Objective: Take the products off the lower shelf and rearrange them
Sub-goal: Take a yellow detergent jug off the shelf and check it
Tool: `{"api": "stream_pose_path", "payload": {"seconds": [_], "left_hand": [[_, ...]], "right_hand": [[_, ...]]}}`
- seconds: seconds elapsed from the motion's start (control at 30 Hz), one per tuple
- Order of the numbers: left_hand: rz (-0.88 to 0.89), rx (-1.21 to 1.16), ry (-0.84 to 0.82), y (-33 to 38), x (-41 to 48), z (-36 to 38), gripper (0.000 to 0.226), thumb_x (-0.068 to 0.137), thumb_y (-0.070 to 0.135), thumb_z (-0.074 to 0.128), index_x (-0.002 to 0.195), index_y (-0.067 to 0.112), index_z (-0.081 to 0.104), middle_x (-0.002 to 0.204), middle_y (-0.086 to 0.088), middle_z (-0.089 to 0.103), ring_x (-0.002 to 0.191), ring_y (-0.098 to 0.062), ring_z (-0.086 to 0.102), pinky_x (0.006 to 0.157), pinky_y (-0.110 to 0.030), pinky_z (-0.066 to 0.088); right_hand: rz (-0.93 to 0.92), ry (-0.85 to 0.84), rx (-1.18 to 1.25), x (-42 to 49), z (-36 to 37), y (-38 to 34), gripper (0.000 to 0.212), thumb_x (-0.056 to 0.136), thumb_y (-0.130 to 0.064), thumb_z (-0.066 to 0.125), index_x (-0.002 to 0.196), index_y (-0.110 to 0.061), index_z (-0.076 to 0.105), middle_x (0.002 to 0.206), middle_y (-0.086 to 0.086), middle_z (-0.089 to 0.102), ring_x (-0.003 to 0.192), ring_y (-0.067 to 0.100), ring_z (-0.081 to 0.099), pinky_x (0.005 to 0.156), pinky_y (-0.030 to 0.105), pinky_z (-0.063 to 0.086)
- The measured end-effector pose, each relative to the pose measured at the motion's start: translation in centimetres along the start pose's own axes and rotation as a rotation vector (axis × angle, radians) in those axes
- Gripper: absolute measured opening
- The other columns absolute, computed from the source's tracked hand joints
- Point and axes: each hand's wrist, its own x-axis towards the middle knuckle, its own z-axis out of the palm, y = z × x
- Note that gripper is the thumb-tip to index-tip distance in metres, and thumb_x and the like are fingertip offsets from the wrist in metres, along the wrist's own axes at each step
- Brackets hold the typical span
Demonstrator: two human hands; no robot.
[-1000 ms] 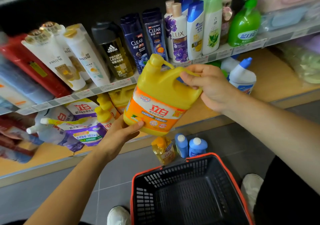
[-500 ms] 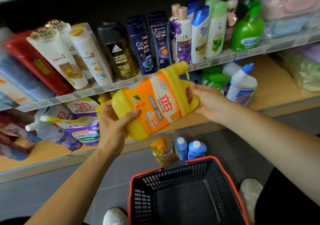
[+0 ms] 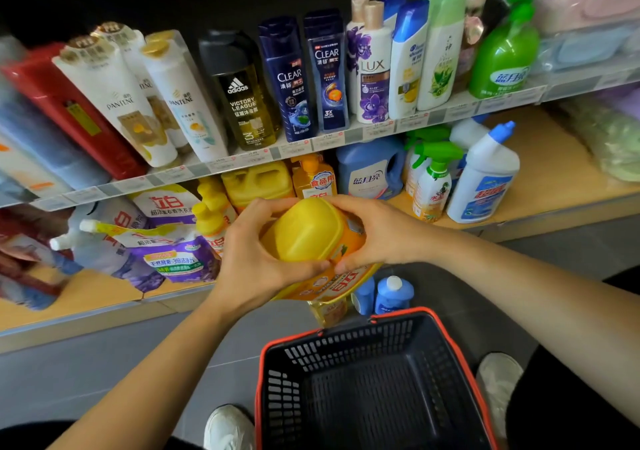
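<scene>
A big yellow detergent jug with an orange label is turned so its flat base faces me. My left hand grips its left side and my right hand grips its right side, fingers curled round the edges. The jug hangs in front of the wooden lower shelf, above the floor. Behind it on that shelf stand another yellow jug, an orange pump bottle, a blue detergent jug, green spray bottles and a white toilet cleaner bottle. Purple and white refill pouches lie at the left.
A dark shopping basket with a red rim stands on the floor below my hands, with nothing in it. Two blue bottles and a yellow bottle stand on the floor by the shelf base. Shampoo bottles fill the upper shelf.
The jug went from upright, held by its handle, to lying sideways, and now has its base turned towards me. Both hands moved closer together and lower around it.
</scene>
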Motion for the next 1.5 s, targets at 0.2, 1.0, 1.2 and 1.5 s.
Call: {"api": "stream_pose_path", "payload": {"seconds": [0.2,1.0,1.2,1.5], "left_hand": [[0.013,-0.019,-0.023,1.1,0.3,-0.3,0.072,0.063,0.057,0.083,0.125,0.025,0.064,0.120,0.008,0.065,0.114,-0.009,0.062,0.093,-0.039,0.056],[0.528,0.298,0.000,-0.5,-0.6,-0.1,0.048,0.096,0.015,0.070,0.141,0.005,0.056,0.152,-0.011,0.050,0.146,-0.025,0.042,0.115,-0.047,0.043],[0.401,0.235,0.101,-0.5,-0.6,-0.5,0.046,0.091,0.022,0.075,0.134,0.010,0.064,0.140,-0.003,0.062,0.133,-0.016,0.057,0.105,-0.042,0.051],[-0.169,-0.279,0.118,-0.2,0.2,-1.4,0.029,0.084,0.047,0.074,0.108,0.030,0.074,0.128,0.011,0.067,0.124,-0.006,0.058,0.090,-0.023,0.052]], "right_hand": [[-0.065,0.072,0.122,-0.6,-0.2,-0.3,0.086,0.060,-0.025,0.096,0.135,-0.032,0.053,0.126,-0.020,0.063,0.116,-0.004,0.059,0.091,0.012,0.048],[0.001,0.292,-0.008,-0.8,1.7,-1.1,0.083,0.065,-0.038,0.092,0.135,-0.031,0.047,0.125,-0.011,0.058,0.113,0.003,0.058,0.091,0.026,0.052],[0.048,0.317,0.066,-0.7,1.5,-0.8,0.078,0.065,-0.036,0.092,0.129,-0.036,0.047,0.117,-0.019,0.059,0.107,-0.012,0.056,0.082,0.007,0.048],[0.051,0.340,0.047,-0.8,1.0,-1.6,0.077,0.063,-0.034,0.093,0.125,-0.035,0.047,0.113,-0.024,0.057,0.102,-0.020,0.054,0.080,0.002,0.044]]}}
